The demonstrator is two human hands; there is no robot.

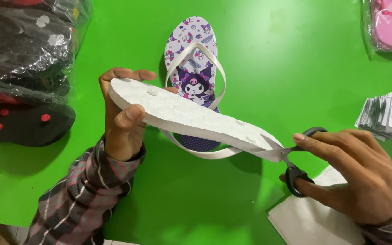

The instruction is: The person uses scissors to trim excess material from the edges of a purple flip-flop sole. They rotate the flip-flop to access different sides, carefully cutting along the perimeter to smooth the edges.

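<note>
Above the green surface [259, 59], the left hand [122, 124] grips the white foam flip-flop [191, 115] sole-up. The right hand [359, 174], fingers through the black-handled scissors [291, 159], has the blades at its heel edge; small snips close to the rim would serve best.

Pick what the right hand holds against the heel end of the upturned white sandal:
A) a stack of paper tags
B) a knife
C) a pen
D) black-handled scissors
D: the right hand has its fingers through the black loops of the scissors, blades at the heel end of the white sandal, which the left hand grips.
</note>
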